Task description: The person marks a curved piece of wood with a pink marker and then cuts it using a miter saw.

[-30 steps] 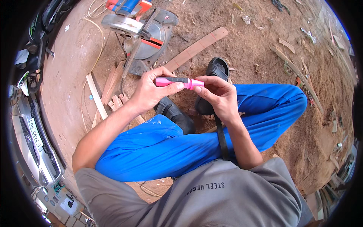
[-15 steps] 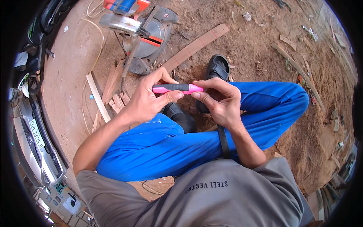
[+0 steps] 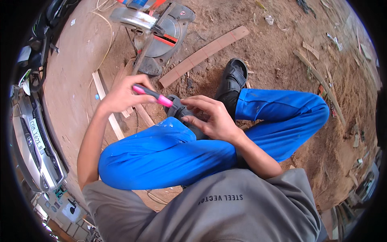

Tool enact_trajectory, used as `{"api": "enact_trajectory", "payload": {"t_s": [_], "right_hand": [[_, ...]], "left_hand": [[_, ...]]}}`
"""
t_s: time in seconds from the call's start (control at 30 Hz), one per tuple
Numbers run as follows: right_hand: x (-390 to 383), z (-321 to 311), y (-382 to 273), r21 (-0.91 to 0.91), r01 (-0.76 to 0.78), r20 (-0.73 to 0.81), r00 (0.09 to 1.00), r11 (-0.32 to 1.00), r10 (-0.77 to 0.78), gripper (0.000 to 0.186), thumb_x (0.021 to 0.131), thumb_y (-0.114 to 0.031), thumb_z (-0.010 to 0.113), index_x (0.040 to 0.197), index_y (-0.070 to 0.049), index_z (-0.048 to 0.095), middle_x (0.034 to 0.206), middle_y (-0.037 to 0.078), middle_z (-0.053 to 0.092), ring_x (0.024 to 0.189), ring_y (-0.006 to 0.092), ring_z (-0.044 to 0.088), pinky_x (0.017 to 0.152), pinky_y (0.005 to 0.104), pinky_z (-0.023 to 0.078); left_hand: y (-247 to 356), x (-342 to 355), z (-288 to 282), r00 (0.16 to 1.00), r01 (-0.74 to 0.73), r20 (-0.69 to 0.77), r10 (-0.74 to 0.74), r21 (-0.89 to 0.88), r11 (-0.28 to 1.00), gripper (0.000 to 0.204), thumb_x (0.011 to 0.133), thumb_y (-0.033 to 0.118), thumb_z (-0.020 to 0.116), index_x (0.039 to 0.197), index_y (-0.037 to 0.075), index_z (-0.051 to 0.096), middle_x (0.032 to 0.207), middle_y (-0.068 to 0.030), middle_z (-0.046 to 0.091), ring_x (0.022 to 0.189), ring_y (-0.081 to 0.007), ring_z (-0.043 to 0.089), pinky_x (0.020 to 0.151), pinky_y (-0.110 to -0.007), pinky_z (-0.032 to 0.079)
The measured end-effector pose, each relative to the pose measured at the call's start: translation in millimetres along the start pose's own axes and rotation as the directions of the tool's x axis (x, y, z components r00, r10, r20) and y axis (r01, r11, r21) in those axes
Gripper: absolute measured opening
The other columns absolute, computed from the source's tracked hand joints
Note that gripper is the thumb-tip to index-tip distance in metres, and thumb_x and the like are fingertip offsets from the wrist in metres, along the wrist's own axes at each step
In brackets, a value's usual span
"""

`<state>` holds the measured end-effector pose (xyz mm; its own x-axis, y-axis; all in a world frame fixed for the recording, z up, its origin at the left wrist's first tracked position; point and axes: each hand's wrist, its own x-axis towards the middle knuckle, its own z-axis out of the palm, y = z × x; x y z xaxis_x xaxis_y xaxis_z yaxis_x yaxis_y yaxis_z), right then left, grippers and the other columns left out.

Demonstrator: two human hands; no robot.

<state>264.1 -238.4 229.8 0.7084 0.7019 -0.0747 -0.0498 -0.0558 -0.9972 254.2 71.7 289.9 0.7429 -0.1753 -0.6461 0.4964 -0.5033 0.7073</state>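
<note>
My left hand (image 3: 123, 96) is closed around the rear part of a pink and black marker (image 3: 159, 97), thumb on one side and fingers on the other. The pink end tilts down to the right, toward my right hand. My right hand (image 3: 213, 120) sits just right of that end, apart from it. Its thumb and fingers are spread, and nothing shows between them. Beyond my hands a flat wooden board (image 3: 205, 55) with red lines across it lies on the ground.
A mitre saw (image 3: 163, 40) stands at the far left of the board. Wood strips (image 3: 108, 107) lie left of my legs (image 3: 173, 155), with a cable (image 3: 108, 44) behind them. More scrap wood (image 3: 320, 82) lies at right. A silver car (image 3: 38, 141) is at the left edge.
My right hand has let go of the marker's pink end and lowered slightly. My left hand has carried the marker left and tilted its pink end downward.
</note>
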Motion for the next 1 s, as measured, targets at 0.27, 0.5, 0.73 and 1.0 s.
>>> {"api": "enact_trajectory", "payload": {"t_s": [0.27,0.5,0.73,1.0], "right_hand": [[-24.1,-65.3,9.2,-0.272,-0.109,-0.156,0.985,0.956,0.068,0.027,0.091,-0.006,0.078,0.117,-0.002,0.073,0.126,0.014,0.070,0.111,0.0267,0.071,0.088,0.0354,0.059],[-28.0,-114.5,-18.1,-0.325,-0.170,-0.408,0.913,0.930,0.025,0.020,0.094,-0.003,0.076,0.114,-0.002,0.074,0.128,0.012,0.070,0.112,0.0175,0.069,0.086,0.0310,0.057],[-18.6,-73.6,-47.1,-0.204,0.109,-0.344,0.923,0.973,-0.175,0.017,0.095,0.010,0.069,0.110,0.003,0.072,0.123,0.018,0.069,0.111,0.0227,0.068,0.094,0.0330,0.056],[-41.6,-60.9,-46.2,-0.173,0.132,-0.477,0.856,0.976,-0.201,0.014,0.098,0.009,0.067,0.111,0.005,0.070,0.122,0.018,0.068,0.102,0.0201,0.071,0.088,0.0314,0.058]], "left_hand": [[-320.5,-59.5,8.6,0.767,0.293,-0.619,-0.168,0.105,0.950,0.031,0.092,0.023,0.082,0.113,0.001,0.075,0.087,-0.0063,0.072,0.084,-0.0154,0.068,0.078,-0.031,0.053],[-244.7,46.3,106.2,0.683,0.152,-0.700,0.208,0.414,0.898,0.060,0.088,0.031,0.082,0.135,0.000,0.061,0.140,-0.0229,0.060,0.133,-0.0421,0.055,0.115,-0.049,0.042],[-199.9,146.8,124.1,0.740,0.131,-0.591,0.321,0.595,0.793,0.080,0.080,0.038,0.089,0.142,0.003,0.053,0.128,-0.0159,0.057,0.123,-0.0353,0.056,0.106,-0.046,0.049],[-204.5,152.8,110.0,0.819,0.141,-0.508,0.268,0.630,0.763,0.068,0.082,0.039,0.087,0.125,-0.006,0.061,0.121,-0.0204,0.062,0.117,-0.0366,0.059,0.104,-0.045,0.050]]}}
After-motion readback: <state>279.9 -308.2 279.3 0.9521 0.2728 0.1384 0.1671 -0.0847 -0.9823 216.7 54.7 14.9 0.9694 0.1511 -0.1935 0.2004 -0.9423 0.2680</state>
